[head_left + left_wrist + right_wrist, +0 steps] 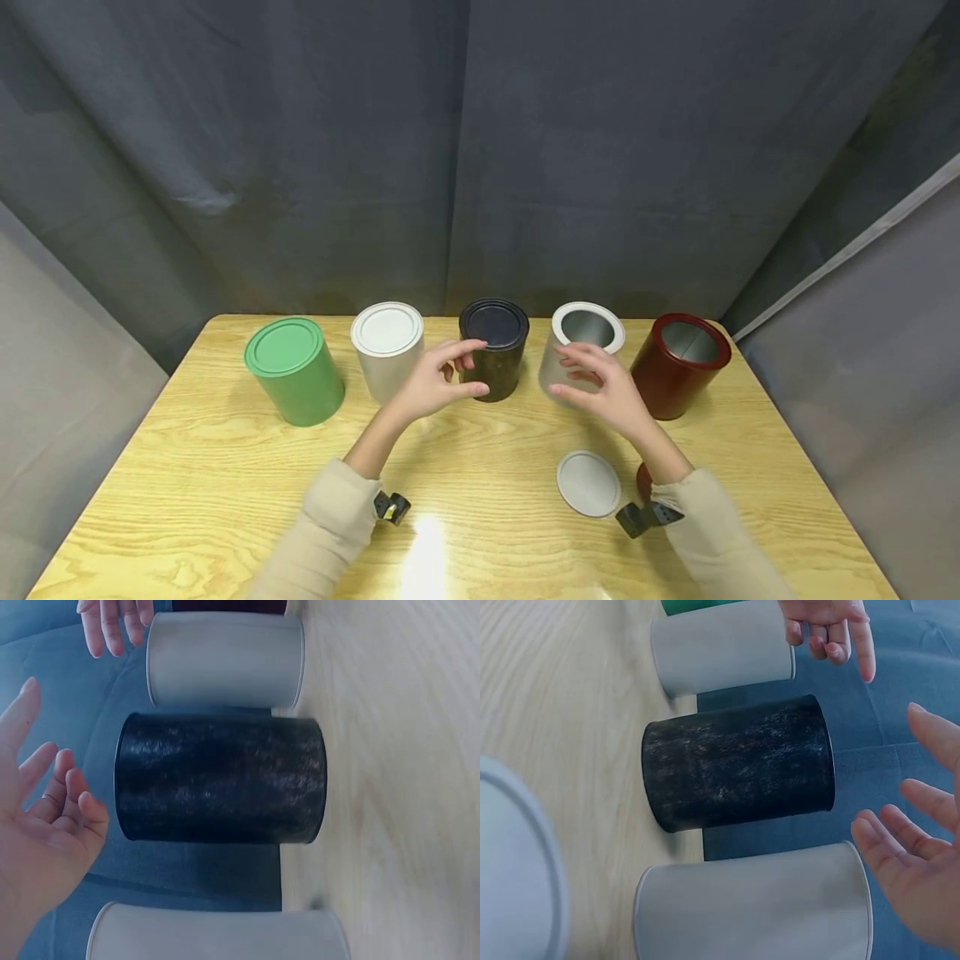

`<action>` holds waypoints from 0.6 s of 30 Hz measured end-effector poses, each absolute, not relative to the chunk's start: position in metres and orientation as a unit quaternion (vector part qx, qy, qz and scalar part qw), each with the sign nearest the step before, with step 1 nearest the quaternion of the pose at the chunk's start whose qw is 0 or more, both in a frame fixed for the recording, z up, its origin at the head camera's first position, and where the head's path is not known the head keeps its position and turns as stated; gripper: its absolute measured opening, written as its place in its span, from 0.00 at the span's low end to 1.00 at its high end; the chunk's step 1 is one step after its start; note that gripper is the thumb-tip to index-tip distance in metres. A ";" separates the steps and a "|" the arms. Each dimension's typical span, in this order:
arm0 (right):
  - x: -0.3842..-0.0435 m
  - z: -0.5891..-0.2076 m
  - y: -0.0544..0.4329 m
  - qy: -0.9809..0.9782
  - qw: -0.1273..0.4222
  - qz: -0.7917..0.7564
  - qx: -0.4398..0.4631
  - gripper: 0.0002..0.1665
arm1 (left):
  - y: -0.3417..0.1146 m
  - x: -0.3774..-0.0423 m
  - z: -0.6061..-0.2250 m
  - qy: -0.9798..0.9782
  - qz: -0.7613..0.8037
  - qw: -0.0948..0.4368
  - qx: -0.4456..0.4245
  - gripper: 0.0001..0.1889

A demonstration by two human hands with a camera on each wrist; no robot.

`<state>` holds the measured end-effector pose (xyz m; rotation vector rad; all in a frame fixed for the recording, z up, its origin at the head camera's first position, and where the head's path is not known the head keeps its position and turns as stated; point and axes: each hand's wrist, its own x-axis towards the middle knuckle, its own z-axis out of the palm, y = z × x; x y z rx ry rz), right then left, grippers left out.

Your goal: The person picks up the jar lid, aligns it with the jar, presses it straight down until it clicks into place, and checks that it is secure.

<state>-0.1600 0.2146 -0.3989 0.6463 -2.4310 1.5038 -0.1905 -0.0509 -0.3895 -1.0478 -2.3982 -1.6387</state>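
A black can (493,367) with its lid (495,323) on stands in the middle of a row of cans. My left hand (438,379) hovers at its near left side, fingers loosely bent and thumb apart, holding nothing. On the other side, my right hand (600,387) is raised in front of an uncovered white can (551,362), also holding nothing. Both wrist views show a gap between each hand and the black can's scuffed wall (221,780). In the right wrist view, the fingers (900,832) of my right hand are spread beside the can tops.
A lidded white can (386,329) and a lidded green can (300,383) stand to the left. An uncovered dark red can (663,379) is at the far right. A white lid (588,483) lies on the wooden table (487,517); a dark red lid (644,482) is partly hidden by my right forearm.
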 end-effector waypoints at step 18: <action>-0.136 -0.420 0.240 -0.825 0.124 0.506 0.218 0.25 | -0.034 -0.181 -0.429 -0.755 -0.546 -0.012 -0.363 0.28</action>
